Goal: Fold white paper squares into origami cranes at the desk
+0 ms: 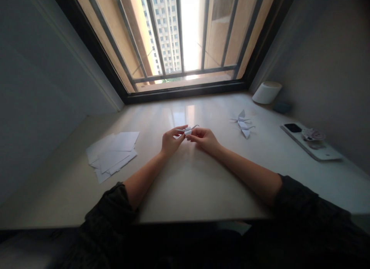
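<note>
A white tub (266, 93) sits at the back right of the tabletop (185, 192). It is round, with a light brown top. I can't tell what is in it, or if it is open at all.

The paper bird (188, 131) is up between the two hands, in the middle. It is small and white. One thin point sticks out to the left, and the other goes right and bends at the tip. The left hand (171, 141) and the right hand (208, 140) both pinch it, their fingers nearly closed around it.

Two more birds (244, 125) lie close together on the right. Sheets of white paper (115, 153) lie in a messy pile on the left. Far right, a coil (313, 134) sits on a long white slab (326, 152).
</note>
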Action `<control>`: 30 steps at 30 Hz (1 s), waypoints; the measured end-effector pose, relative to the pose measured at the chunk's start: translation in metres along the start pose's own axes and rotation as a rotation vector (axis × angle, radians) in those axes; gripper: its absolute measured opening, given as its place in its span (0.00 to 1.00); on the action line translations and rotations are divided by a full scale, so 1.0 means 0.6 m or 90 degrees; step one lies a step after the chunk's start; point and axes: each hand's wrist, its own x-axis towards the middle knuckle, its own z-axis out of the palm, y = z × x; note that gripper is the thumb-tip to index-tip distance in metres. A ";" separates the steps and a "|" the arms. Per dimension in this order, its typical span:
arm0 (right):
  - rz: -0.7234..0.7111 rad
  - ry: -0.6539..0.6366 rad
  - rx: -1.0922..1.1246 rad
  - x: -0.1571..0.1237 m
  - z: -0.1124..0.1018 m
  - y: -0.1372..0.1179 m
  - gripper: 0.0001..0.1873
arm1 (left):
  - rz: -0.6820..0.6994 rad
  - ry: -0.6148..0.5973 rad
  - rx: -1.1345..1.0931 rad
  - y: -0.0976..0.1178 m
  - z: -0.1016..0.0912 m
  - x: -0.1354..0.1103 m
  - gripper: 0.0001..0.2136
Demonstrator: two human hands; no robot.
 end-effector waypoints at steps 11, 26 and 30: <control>-0.009 -0.009 -0.053 -0.002 -0.001 -0.003 0.20 | 0.018 0.012 0.003 -0.004 -0.001 0.001 0.14; -0.058 -0.010 -0.184 -0.005 0.000 0.002 0.20 | -0.033 0.006 -0.051 -0.012 0.000 0.004 0.15; -0.083 0.024 -0.179 -0.002 -0.001 0.003 0.18 | -0.081 -0.015 -0.167 -0.019 0.004 0.008 0.19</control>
